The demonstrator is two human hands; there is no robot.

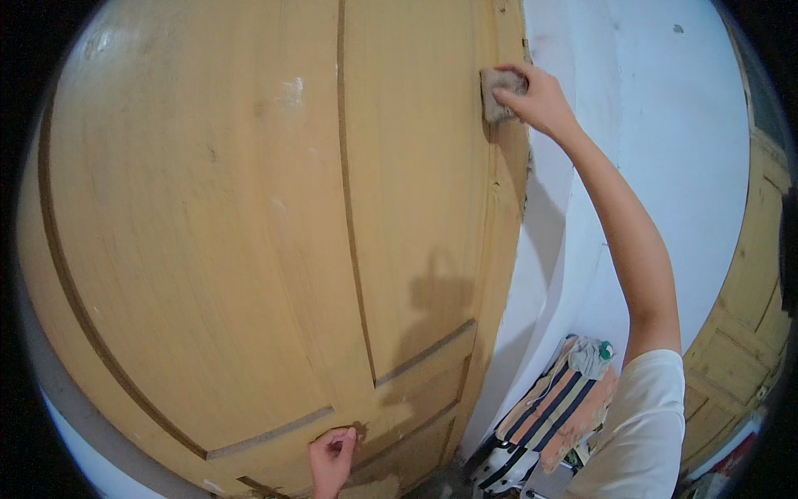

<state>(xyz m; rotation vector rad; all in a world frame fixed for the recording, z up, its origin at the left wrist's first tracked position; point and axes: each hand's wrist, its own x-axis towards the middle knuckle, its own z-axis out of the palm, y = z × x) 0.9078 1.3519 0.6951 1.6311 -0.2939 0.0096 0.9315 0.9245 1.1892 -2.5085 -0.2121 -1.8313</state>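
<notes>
A tall yellow-brown wooden door [258,191] with recessed panels fills the left and middle of the view. High at its right edge, my right hand [536,98] grips a brownish-grey sponge [497,93] and presses it against the wood by the frame. The right arm is stretched out and up, in a white sleeve [636,432]. Low in the view, my left hand [332,457] is near the lower panels, its fingers curled and thumb bent in. Whether something small sits between those fingers is hidden.
A white wall [648,166] borders the door on the right. Below it stands a pile covered by a striped cloth [559,407], with a grey rag [590,358] on top. Another wooden door [736,349] shows at the far right.
</notes>
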